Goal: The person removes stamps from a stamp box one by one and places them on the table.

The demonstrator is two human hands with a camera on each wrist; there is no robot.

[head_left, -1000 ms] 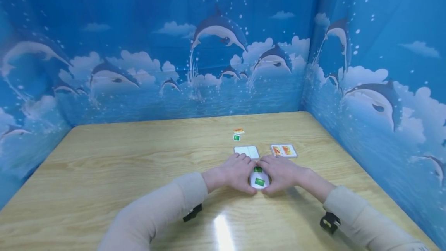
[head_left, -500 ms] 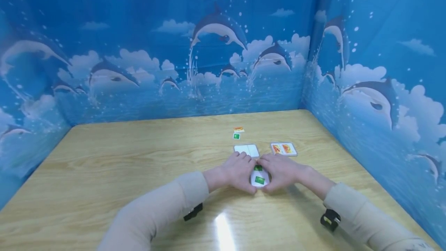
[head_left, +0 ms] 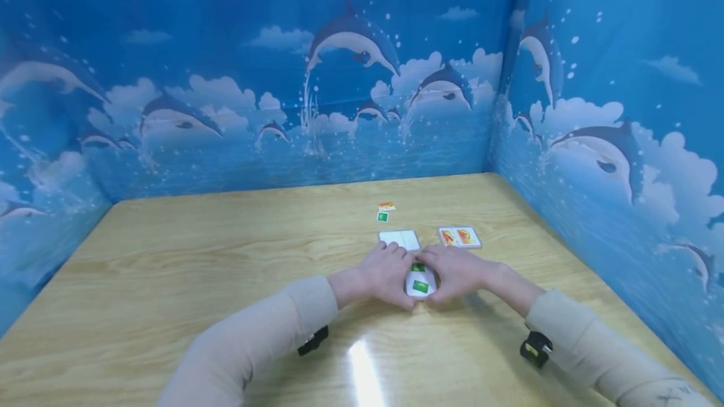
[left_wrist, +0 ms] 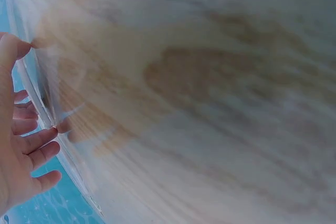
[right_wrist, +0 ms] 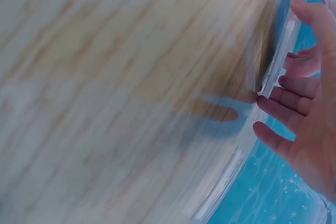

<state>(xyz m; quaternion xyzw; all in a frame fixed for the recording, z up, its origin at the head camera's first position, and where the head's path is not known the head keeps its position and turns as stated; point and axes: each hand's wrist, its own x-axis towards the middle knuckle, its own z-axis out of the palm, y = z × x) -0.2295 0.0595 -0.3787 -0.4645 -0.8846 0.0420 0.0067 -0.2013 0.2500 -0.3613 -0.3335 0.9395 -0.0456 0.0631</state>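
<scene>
Near the middle of the table, a white rounded card [head_left: 428,276] with two green pictures lies between both hands. My left hand [head_left: 390,274] holds its left side, thumb at the near end and fingers at the far end. On the opposite side my right hand [head_left: 457,272] grips it in the same way, and the two hands almost meet around it. In the left wrist view the card shows as a thin pale edge [left_wrist: 39,95] between thumb and fingers. The right wrist view has the same edge [right_wrist: 278,53] beside the right fingertips.
Just beyond the left fingers lies a blank white card [head_left: 399,239] with a centre line. A card with two orange-red pictures [head_left: 459,237] is to its right. Farther back are a small green card [head_left: 383,217] and a small orange one [head_left: 387,206]. Dolphin-print curtains [head_left: 317,162] border the wooden table [head_left: 226,256].
The head view has shifted slightly, so the table and cards sit a little higher in it. Both hands keep their grip on the white card with the green pictures.
</scene>
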